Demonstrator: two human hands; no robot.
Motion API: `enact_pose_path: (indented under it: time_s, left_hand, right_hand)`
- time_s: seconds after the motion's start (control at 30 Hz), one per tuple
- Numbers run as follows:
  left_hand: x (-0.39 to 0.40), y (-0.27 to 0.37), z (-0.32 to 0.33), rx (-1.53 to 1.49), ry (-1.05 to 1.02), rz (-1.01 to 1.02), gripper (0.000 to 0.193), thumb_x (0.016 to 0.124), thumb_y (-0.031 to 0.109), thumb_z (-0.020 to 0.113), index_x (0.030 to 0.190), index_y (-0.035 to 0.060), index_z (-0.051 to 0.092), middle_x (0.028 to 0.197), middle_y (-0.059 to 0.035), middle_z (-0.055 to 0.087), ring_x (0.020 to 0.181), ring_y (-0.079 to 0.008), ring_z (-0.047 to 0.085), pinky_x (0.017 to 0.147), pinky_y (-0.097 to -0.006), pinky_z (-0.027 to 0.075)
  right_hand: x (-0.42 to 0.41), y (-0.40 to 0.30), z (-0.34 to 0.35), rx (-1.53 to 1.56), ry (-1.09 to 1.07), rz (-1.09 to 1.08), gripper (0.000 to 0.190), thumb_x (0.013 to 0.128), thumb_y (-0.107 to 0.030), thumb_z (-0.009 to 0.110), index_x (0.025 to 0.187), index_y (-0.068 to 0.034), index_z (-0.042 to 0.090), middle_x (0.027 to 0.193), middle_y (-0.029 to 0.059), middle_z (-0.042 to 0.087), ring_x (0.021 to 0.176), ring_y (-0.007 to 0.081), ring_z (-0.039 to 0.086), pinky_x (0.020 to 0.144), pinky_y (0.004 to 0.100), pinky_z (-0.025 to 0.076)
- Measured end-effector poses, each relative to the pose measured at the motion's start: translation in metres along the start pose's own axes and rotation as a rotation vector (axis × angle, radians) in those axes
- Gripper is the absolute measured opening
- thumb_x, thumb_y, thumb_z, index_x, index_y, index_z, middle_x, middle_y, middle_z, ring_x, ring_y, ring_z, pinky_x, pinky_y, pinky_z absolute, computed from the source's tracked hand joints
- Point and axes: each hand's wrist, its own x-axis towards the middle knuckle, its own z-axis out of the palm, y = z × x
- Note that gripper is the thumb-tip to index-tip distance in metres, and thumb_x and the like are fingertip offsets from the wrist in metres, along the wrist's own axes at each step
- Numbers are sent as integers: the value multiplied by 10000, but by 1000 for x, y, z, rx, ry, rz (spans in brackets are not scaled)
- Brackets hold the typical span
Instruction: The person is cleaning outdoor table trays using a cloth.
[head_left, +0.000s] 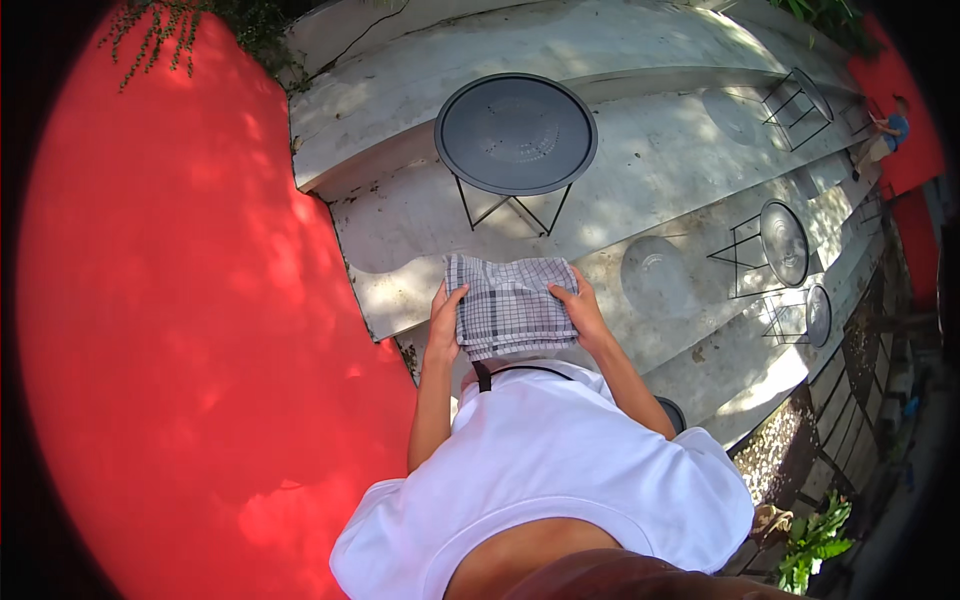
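A folded checked cloth (517, 307), grey and white with darker stripes, is held up in front of my chest. My left hand (447, 319) grips its left edge, thumb on the near face and fingers behind. At the opposite edge my right hand (583, 307) holds it the same way. Several layers show along the lower fold. Beyond the cloth stands a round dark metal tray table (517, 131) on thin black legs; its top bears some scattered marks or holes. A black strap (482, 376) hangs just below the cloth's lower left corner.
Concrete steps (600, 180) run across the view, beside a red wall (187, 315) at left. More round metal tables (784, 244) stand to the right. Farther off, a person (889, 135) sits by another red wall. A leafy plant (817, 540) grows at lower right.
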Motion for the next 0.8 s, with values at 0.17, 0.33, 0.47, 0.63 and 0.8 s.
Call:
enact_pose_path:
  time_s: [0.17,0.33,0.47,0.63,0.8]
  left_hand:
    - [60,53,13,88,-75,41,416,987,95,608,1394,27,552,1273,-72,674,1134,-186,648,986,-328,520]
    - [107,50,25,180,-109,-22,418,980,91,613,1390,28,560,1254,-74,682,1124,-184,650,985,-326,520]
    - [141,26,47,223,-52,-80,418,969,78,613,1383,27,573,1237,-64,689,1111,-168,658,973,-309,523]
    - [199,25,97,223,-58,39,418,984,89,609,1394,19,566,1257,-65,680,1122,-162,653,968,-303,526]
    - [234,61,172,224,144,241,480,986,105,640,1436,-1,511,1257,-94,676,1110,-158,650,968,-308,516]
  right_hand:
    - [40,-38,26,21,47,-57,476,965,-9,630,1427,-1,520,1261,110,682,1106,177,667,952,307,536]
    - [83,-26,7,40,83,4,530,962,-4,621,1473,-5,483,1267,131,684,1100,199,680,934,325,549]
    - [122,-38,-17,46,73,105,531,962,3,609,1478,-13,485,1272,127,683,1110,201,678,941,327,547]
    - [191,-90,-42,-50,25,68,552,964,16,598,1502,-18,478,1317,116,664,1147,191,661,980,326,529]
    - [274,-155,-60,-252,-202,-157,675,954,2,634,1576,-6,372,1463,157,570,1309,229,569,1098,326,443]
